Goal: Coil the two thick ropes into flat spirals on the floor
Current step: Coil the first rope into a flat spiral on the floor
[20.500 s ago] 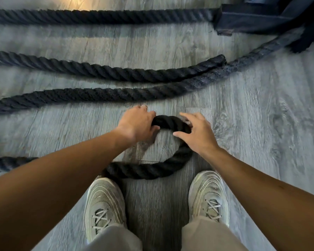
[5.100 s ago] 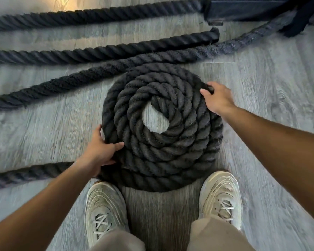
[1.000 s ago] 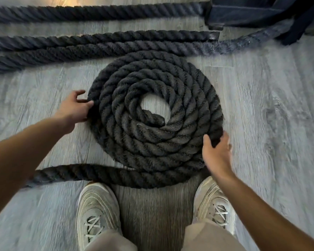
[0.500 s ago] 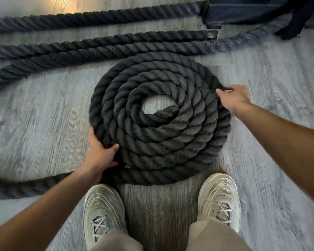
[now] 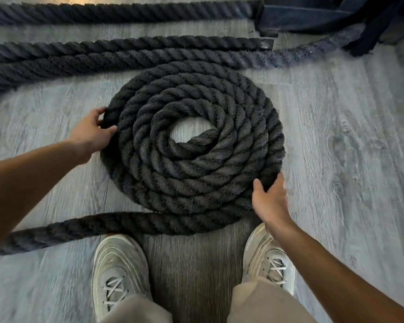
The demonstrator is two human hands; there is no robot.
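Note:
A thick black rope lies wound into a flat spiral [image 5: 194, 173] of several turns on the grey wood floor, with a small bare hole at its centre. Its loose tail [image 5: 84, 227] runs from the spiral's near edge off to the left. My left hand [image 5: 90, 132] grips the outermost turn at the spiral's left edge. My right hand [image 5: 269, 199] presses against the lower right edge, fingers spread along the outer turn. Beyond the spiral, straight runs of rope [image 5: 126, 59] stretch across the floor, one ending in a capped tip [image 5: 265, 43].
A dark metal base [image 5: 313, 15] stands at the top right, with rope and a strap leading to it. Another rope run [image 5: 117, 14] crosses the top edge. My two pale sneakers [image 5: 119, 273] stand just below the spiral.
The spiral has turned. My left hand moved from the lower left edge up to the left edge. My right hand moved from the upper right down to the lower right edge.

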